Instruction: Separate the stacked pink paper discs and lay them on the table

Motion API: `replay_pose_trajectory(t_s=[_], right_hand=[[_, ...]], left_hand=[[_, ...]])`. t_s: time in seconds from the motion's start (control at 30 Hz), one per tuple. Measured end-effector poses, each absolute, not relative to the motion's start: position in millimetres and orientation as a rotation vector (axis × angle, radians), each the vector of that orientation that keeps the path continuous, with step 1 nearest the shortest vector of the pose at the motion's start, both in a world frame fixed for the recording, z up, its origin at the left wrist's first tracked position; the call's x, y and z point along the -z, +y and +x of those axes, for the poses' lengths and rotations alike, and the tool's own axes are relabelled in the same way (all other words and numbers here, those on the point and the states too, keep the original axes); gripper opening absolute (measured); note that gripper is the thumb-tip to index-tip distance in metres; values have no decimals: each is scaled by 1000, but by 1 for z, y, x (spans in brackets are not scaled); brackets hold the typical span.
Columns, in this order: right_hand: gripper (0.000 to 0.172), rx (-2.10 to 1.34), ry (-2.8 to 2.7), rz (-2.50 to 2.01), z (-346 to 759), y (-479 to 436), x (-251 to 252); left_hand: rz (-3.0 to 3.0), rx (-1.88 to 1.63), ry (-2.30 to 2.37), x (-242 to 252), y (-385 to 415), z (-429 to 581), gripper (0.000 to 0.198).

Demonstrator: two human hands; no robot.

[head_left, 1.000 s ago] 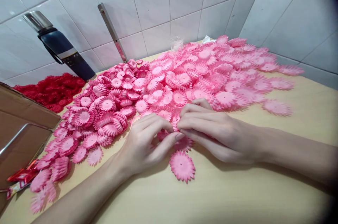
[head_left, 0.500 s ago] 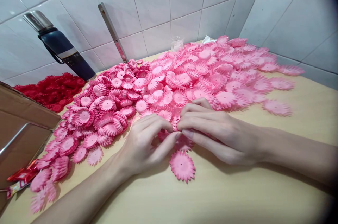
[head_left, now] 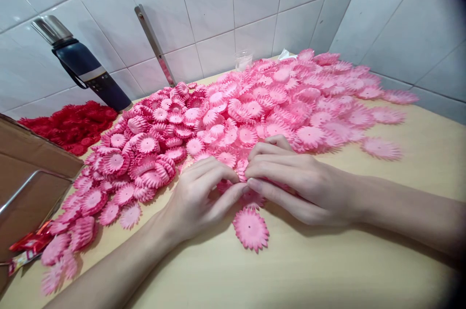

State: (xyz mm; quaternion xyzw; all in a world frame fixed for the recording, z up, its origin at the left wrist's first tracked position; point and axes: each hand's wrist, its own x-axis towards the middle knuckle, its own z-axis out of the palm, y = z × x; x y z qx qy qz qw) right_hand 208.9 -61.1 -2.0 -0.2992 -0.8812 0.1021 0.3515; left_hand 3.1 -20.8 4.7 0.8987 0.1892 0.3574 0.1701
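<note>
A big heap of pink fabric flower petals [head_left: 255, 100] covers the back of the light wooden table [head_left: 327, 270]. My left hand [head_left: 198, 200] and my right hand [head_left: 291, 183] meet at the heap's near edge, fingertips pinched together on a small stack of pink petals [head_left: 241, 169] between them. Under the hands lie more petals, partly hidden. One flat pink petal [head_left: 250, 229] rests alone on the table just in front of my hands.
A pile of red petals [head_left: 73, 124] lies at the back left beside a dark blue flask [head_left: 87, 73]. A cardboard box [head_left: 29, 178] stands at the left edge, red wrappers [head_left: 27, 246] beside it. White tiled walls enclose the table's back and right.
Almost nothing differs; my right hand's fingers have shifted slightly on the pinched stack, and the hands stay in the same place.
</note>
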Motion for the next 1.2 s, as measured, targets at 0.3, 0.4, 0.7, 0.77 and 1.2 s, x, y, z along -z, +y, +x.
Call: replay_pose_trajectory(t_s=[0.3,0.4,0.7,0.77,1.2], right_hand=[[17,-253,-2263,-770,209,-62,2],[18,-255,-2255,-775,208,-61,1],[15,-221,-2249,-799,208,-62,3],[16,-223,-2252,-815,208,-62,3],[17,-194,-2230,-822,208,-61,3]], left_hand=[[2572,-1020,537,-5,-22,4,3],[2574,-1041,515,-5,-22,4,2],[2586,-1038,487,-4,-20,3,5],[2585,-1022,480,-4,-20,3,6],[2505,-1029,499,-4,-20,3,7]])
